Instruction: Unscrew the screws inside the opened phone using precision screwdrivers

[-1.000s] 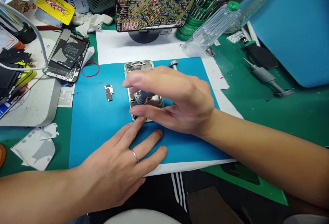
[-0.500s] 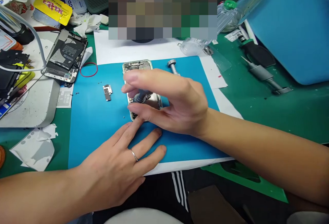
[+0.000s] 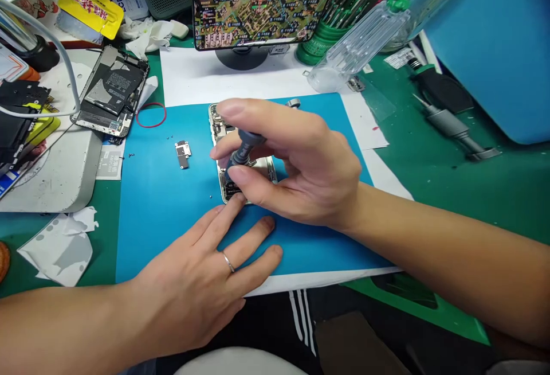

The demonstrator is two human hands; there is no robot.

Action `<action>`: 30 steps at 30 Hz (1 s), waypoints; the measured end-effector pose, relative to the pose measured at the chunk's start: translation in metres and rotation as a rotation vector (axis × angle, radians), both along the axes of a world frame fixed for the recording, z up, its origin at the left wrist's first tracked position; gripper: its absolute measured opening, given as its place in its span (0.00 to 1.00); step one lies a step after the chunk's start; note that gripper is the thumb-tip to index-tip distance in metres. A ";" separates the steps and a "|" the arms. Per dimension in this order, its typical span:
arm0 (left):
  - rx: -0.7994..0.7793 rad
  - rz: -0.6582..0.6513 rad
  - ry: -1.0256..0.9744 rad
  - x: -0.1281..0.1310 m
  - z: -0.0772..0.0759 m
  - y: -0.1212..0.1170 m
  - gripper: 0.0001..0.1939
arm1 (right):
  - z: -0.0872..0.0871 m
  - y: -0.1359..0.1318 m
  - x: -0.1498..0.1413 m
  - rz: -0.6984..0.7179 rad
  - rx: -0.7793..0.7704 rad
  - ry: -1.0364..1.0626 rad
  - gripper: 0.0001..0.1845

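An opened phone (image 3: 217, 128) lies on the blue mat (image 3: 163, 209), its inner parts bare. My right hand (image 3: 301, 168) is closed on a grey screwdriver (image 3: 241, 157), thumb and fingers round its handle. The driver leans over the phone's lower left part; its tip is hidden. My left hand (image 3: 210, 260) lies spread on the mat, with a fingertip touching the phone's bottom edge. Left of the phone sits a small metal shield plate (image 3: 183, 155). Tiny screws (image 3: 131, 155) lie farther left. Behind my right hand another screwdriver's end (image 3: 293, 103) shows.
At left, a second opened phone (image 3: 112, 91) rests on a white machine (image 3: 81, 174). A red rubber band (image 3: 151, 126) lies nearby. A lit screen (image 3: 262, 5), a green tool pot (image 3: 315, 45) and a clear bottle (image 3: 361, 48) stand behind. Another screwdriver (image 3: 451, 125) lies at right.
My right hand has lifted slightly and its fingers have shifted on the screwdriver, showing more of the handle. The left hand stays at the phone's edge. The view has shifted a little.
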State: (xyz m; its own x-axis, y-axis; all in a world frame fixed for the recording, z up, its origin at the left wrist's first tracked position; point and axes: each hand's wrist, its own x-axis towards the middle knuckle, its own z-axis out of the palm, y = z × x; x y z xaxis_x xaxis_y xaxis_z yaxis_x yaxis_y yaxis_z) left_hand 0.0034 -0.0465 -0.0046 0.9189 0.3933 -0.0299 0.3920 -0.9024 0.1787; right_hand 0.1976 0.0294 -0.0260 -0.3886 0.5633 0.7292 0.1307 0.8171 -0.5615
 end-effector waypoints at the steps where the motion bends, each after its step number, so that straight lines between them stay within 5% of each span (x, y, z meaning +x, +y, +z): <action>1: 0.001 0.001 -0.001 0.000 0.000 0.000 0.35 | 0.000 0.001 0.000 0.008 0.023 0.001 0.22; 7: 0.006 -0.011 -0.003 0.000 0.002 0.001 0.34 | 0.004 0.005 0.001 0.035 0.160 -0.049 0.19; 14: -0.029 0.009 -0.003 -0.001 0.002 0.000 0.34 | 0.005 0.001 0.003 0.048 0.142 -0.089 0.27; 19: -0.030 0.002 -0.001 -0.001 0.002 -0.001 0.33 | 0.004 0.003 0.002 0.017 0.121 -0.066 0.18; 30: -0.041 0.006 0.009 -0.001 0.001 -0.001 0.34 | 0.004 0.003 0.002 -0.002 0.158 -0.057 0.18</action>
